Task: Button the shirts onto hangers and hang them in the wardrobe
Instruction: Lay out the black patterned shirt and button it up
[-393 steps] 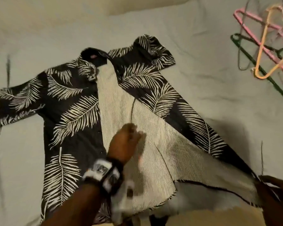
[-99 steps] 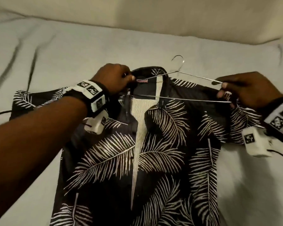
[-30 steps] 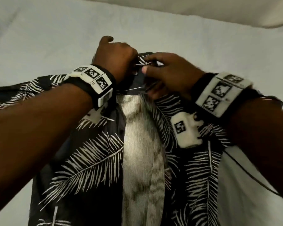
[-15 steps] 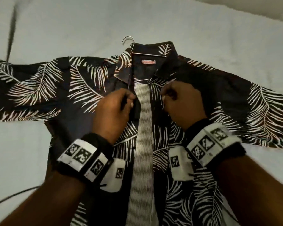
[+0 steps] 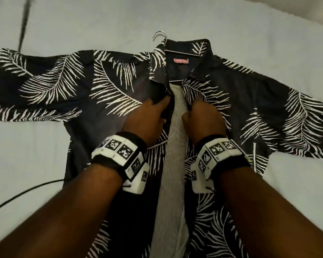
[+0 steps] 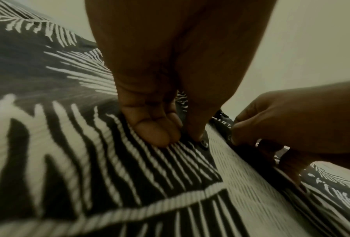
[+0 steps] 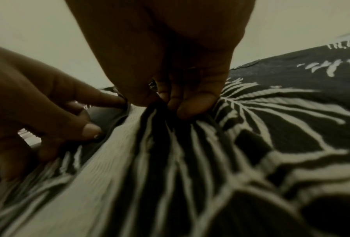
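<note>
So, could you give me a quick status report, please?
Left hand and right hand each pinch a shirt front edge. Wire hanger inside collar. Front unbuttoned. Nothing obstructing.

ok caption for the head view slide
Left hand and right hand pinch the open front edges of a palm-print shirt on a wire hanger.

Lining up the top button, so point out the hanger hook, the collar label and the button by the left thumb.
hanger hook (image 5: 159, 34), head view, top of the wire curve.
collar label (image 5: 181, 61), head view, middle of the red tag.
button (image 6: 204, 143), left wrist view, its round face.
</note>
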